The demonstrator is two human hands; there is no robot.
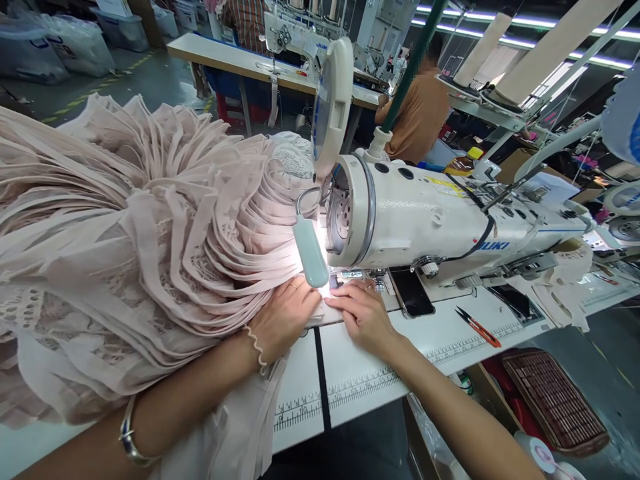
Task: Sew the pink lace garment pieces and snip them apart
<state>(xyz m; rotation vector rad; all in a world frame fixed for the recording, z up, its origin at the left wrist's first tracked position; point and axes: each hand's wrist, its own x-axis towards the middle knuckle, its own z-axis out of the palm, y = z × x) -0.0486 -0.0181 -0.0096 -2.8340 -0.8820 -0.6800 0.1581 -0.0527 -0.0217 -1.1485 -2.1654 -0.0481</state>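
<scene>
Pale pink stack of lace-trimmed fabric pieces (125, 253), fanned in many thin layers, heaped over the left half of the white bench (360, 373) and reaching to the needle area. Silver bangle (131, 440) on the left forearm, spiral cream hair tie (256, 347) round the left wrist. Left hand (285, 313) laid flat, palm down, on the lower edge of the pink fabric, fingers spread toward the needle; grip released, pressing rather than grasping. Printed black ruler markings (320, 403) along the bench's front edge, below both hands. Small pale green lamp (310, 250) on a bent neck, glowing just above the fingertips of both hands. Right hand (363, 313) just beside the left, nearly touching it, fingers flat on the fabric edge at the presser foot; grip released as well, nothing clasped. White Juki sewing machine (440, 220) lying across the bench behind the right hand, round handwheel end turned toward the camera. Black phone (411, 293) flat under the machine arm, near the right hand. Orange-handled thread snips (477, 327) farther right on the bench, well apart from the hands. Woven brown seat pad (553, 400) below the bench edge at far right. Person in an orange shirt (420, 117) behind the machine, at another station.
</scene>
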